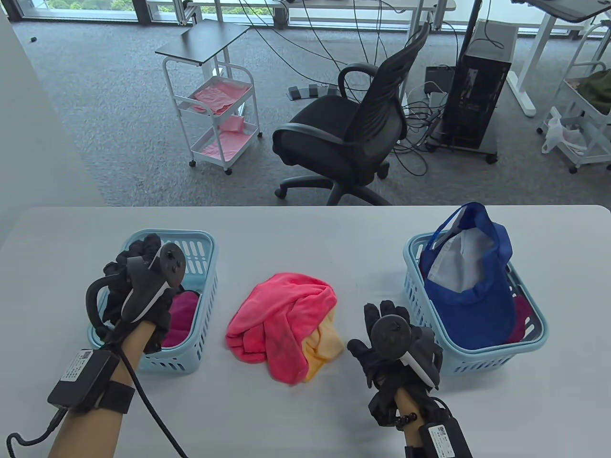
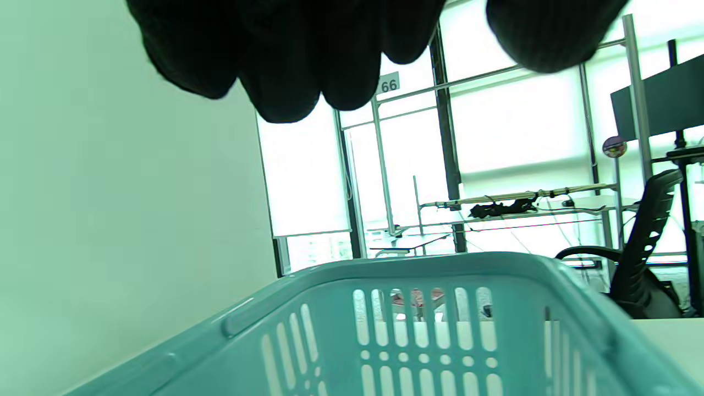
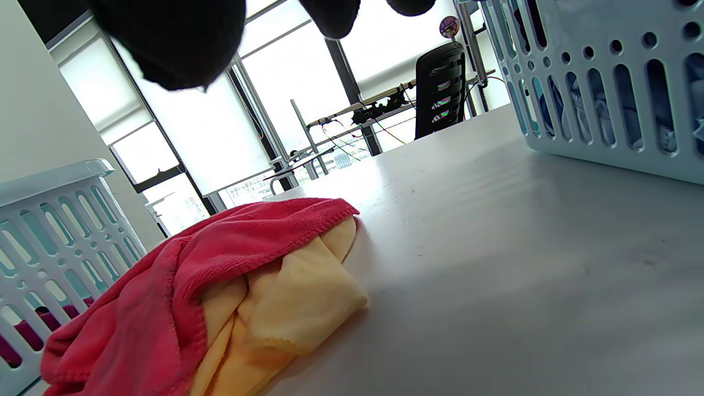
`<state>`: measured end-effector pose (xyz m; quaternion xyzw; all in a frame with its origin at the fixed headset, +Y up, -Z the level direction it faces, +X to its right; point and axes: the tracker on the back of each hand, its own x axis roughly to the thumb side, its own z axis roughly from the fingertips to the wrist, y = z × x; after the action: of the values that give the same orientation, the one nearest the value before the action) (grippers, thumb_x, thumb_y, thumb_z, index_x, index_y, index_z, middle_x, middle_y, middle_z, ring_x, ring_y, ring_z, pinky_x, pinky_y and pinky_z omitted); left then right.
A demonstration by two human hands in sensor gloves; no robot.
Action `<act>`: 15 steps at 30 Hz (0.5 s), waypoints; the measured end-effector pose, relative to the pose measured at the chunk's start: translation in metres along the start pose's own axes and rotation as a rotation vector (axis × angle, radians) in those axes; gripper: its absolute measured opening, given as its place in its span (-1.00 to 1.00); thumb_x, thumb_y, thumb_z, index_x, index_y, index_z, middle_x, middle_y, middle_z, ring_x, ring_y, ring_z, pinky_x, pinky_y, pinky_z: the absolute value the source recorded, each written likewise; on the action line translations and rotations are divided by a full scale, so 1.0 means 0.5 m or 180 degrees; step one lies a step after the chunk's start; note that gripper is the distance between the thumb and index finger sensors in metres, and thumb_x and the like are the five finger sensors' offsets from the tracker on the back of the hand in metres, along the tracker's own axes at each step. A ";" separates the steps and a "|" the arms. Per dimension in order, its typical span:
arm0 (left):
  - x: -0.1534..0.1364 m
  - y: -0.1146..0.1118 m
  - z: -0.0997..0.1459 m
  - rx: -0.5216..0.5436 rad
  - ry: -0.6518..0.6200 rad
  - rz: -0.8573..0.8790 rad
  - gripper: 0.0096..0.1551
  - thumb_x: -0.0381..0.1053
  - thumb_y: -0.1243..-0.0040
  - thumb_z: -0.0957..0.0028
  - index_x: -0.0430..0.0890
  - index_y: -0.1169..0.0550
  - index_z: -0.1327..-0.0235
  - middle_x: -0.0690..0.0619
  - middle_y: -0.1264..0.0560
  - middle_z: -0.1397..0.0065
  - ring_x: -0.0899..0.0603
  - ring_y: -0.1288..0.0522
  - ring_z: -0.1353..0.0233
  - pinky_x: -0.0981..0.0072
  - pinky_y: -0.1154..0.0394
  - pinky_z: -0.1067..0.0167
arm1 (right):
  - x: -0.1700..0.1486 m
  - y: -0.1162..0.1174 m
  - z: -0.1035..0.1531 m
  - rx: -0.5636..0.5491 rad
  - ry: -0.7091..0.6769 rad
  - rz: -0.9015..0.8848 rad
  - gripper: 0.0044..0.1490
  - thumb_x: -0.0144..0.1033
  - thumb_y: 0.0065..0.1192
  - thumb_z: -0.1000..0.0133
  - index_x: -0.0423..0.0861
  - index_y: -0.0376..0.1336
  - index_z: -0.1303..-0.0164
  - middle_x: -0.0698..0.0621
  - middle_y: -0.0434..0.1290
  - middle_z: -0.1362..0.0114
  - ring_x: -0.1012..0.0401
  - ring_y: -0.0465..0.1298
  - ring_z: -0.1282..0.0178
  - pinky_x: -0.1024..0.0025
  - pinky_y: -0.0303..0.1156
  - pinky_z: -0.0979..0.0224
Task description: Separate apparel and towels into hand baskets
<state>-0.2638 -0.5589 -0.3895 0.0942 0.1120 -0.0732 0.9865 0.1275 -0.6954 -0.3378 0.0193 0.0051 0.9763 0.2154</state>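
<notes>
A pink towel (image 1: 277,319) lies crumpled at the table's middle, over a yellow towel (image 1: 324,346); both show in the right wrist view, pink towel (image 3: 220,247) and yellow towel (image 3: 297,308). My left hand (image 1: 138,267) hovers over the left blue basket (image 1: 210,267), which holds a magenta cloth (image 1: 184,315); its fingers (image 2: 286,55) hang loosely and hold nothing. My right hand (image 1: 379,329) is spread open just right of the towels, beside the right blue basket (image 1: 477,355). A blue cap (image 1: 477,296) sits in that basket over a red item.
The right basket's wall (image 3: 594,82) stands close on my right hand's side, the left basket (image 3: 55,220) beyond the towels. Past the table's far edge are an office chair (image 1: 343,138), a white cart (image 1: 219,119) and a computer tower (image 1: 477,95).
</notes>
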 end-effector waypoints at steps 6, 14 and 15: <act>0.125 0.022 0.063 -0.0140 -0.0756 0.0496 0.03 0.41 0.01 -0.01 -0.05 -0.04 -0.65 -0.23 -0.20 -0.69 -0.43 -0.36 -0.62 -0.31 -0.35 -0.49 | 0.001 0.000 -0.001 -0.0023 -0.0005 -0.0002 0.06 0.07 0.25 0.06 -0.11 -0.08 -0.55 -0.27 -0.19 -0.63 -0.31 -0.15 -0.59 -0.36 -0.07 -0.54; 0.309 -0.071 0.131 -0.0707 -0.1365 0.0558 0.18 0.43 -0.02 0.01 -0.09 0.17 -0.65 -0.44 0.06 -0.69 -0.59 -0.19 -0.62 -0.41 -0.27 -0.48 | -0.003 -0.001 0.001 -0.0055 0.0003 -0.0001 0.06 0.07 0.25 0.06 -0.11 -0.08 -0.55 -0.27 -0.18 -0.63 -0.31 -0.14 -0.59 -0.36 -0.07 -0.54; 0.322 -0.090 0.131 -0.0811 -0.1375 0.0525 0.19 0.43 -0.03 0.01 -0.09 0.19 -0.64 -0.45 0.09 -0.68 -0.61 -0.18 -0.61 -0.42 -0.27 -0.47 | -0.004 -0.001 0.000 -0.0052 0.0007 -0.0005 0.06 0.07 0.25 0.06 -0.11 -0.08 -0.55 -0.27 -0.18 -0.63 -0.31 -0.14 -0.59 -0.36 -0.07 -0.54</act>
<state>-0.1023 -0.6357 -0.3723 -0.0397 -0.1009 0.0037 0.9941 0.1296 -0.6955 -0.3378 0.0164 -0.0026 0.9762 0.2164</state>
